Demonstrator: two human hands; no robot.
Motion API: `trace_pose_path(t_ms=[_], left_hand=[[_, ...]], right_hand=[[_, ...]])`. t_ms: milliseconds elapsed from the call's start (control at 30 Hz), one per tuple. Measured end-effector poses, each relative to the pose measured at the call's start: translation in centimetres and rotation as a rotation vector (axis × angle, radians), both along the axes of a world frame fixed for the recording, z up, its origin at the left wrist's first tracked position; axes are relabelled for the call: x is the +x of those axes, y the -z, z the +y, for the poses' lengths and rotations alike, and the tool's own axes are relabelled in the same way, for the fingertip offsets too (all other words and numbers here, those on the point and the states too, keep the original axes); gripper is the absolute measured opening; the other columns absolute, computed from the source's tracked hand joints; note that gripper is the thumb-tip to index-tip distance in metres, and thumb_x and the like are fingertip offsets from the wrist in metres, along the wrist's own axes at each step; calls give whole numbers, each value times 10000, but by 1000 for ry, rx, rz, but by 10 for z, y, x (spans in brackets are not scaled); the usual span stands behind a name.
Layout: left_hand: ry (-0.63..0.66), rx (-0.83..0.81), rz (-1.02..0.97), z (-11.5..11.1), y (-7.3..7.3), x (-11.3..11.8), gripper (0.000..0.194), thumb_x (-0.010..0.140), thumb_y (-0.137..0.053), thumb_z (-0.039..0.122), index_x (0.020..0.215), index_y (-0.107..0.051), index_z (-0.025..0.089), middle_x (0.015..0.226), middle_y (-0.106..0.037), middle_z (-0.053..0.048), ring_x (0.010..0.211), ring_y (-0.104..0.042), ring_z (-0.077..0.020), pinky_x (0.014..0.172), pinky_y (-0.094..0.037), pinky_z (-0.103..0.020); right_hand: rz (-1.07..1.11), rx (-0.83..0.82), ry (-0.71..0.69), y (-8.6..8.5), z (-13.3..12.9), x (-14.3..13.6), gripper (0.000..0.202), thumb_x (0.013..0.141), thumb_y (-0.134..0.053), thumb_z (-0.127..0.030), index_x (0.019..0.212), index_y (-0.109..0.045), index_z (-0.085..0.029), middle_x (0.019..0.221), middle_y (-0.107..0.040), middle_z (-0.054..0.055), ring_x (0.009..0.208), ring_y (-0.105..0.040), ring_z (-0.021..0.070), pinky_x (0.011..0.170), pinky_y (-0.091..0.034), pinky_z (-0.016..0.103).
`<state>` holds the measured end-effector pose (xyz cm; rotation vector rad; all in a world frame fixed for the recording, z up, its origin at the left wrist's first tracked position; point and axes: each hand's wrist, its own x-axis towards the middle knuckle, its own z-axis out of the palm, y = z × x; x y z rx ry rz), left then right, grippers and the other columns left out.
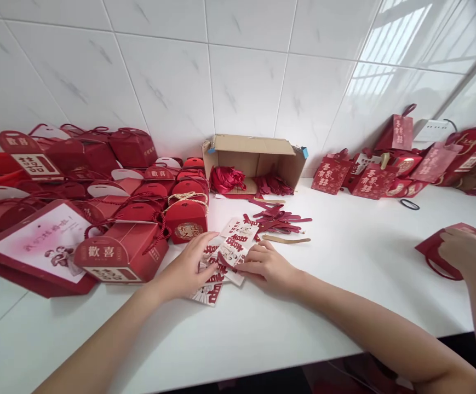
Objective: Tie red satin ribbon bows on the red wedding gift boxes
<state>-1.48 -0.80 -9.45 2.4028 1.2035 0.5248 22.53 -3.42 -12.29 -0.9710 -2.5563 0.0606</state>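
Observation:
Several white cards printed with red characters and small figures lie overlapped on the table, the top card (238,241) slanting between my hands. My left hand (188,268) rests at the left edge of these cards, fingers stretched out and thumb apart, touching them. From the right, my right hand (268,268) reaches in with thumb and fingers pinched on the end of a dark red ribbon strip (223,261), which lies across the cards. Just behind my hands is a loose pile of dark red ribbon strips (281,219), with a gold strip (287,239) in front.
An open cardboard box (254,143) holds red ribbons against the tiled wall. Red gift boxes (122,246) crowd the left; smaller red boxes (331,175) stand at the back right. Another person's hands (459,249) hold a red box (430,243) at the far right.

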Motion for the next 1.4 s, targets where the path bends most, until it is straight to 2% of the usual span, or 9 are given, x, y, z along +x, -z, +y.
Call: trace_pose_path(t_ms=[133,333,400,600,767,900,1033,1233,1400], left_hand=[[-26,-70,-23,1,1,0,450,883,-442,378,1298,-425,206,1373,-470,-92,1272,-445,-245,1055,-394,-394],[90,-55,170,4,9,-3,495,898,-410,448,1371,-423,304,1501,-329,-50,1381,-280,-296,1097,-298,-491],[126,-108,245,4,8,-4,468,903,-401,437,1362,-435,349,1506,-324,-30,1398,-240,-304,1091,-283,-524],[133,-175,263,3,-12,-23,535,856,-488,501,1370,-418,369,1539,-234,-48,1405,-195,-332,1057,-323,-522],[282,-241,328,2,-30,-52,978,651,-728,397,1450,-164,386,1566,-60,-35,1403,-144,-352,1025,-376,-467],[112,-257,471,1,-25,-50,950,671,-679,276,1455,-154,387,1568,-96,-51,1409,-110,-380,1044,-309,-546],[19,-265,465,2,-16,-38,758,732,-627,403,1425,-329,338,1542,-223,-81,1411,-114,-390,1066,-266,-556],[37,-176,253,1,-8,-27,1007,624,-741,438,1461,-187,360,1536,-188,-74,1331,-349,-351,1006,-411,-446],[192,66,220,4,-8,-20,430,737,-684,363,1161,-614,365,1364,-498,-7,1231,-480,-278,986,-430,-384]], right_hand=[[120,129,25,-6,9,18,320,955,-383,-294,1062,-683,-263,845,-686,46,780,-581,181,769,-406,375],[230,255,636,-14,48,78,340,931,-407,-395,1073,-689,-267,991,-651,100,943,-580,265,859,-402,454],[175,232,698,-13,56,87,380,910,-428,-431,1186,-625,-258,1166,-594,122,1073,-528,314,897,-385,501],[-49,-18,359,-14,55,46,531,914,-371,-542,1355,-455,-256,1431,-414,92,1316,-352,282,1048,-294,493],[-171,-105,261,-15,57,3,628,884,-370,-620,1387,-414,-246,1449,-395,128,1347,-317,317,1081,-149,588],[-192,-134,209,-13,49,-10,501,922,-368,-536,1306,-510,-247,1388,-478,123,1244,-455,291,1066,-132,614],[-204,-164,182,-13,31,-16,508,943,-325,-514,1338,-476,-232,1377,-488,134,1239,-457,286,1046,-206,591],[-162,-175,158,-7,16,-30,628,910,-368,-559,1413,-365,-183,1420,-429,150,1293,-384,308,1037,-285,500],[-71,-218,177,-7,22,-26,544,956,-293,-479,1399,-379,-176,1385,-477,133,1271,-415,275,1026,-288,482]])
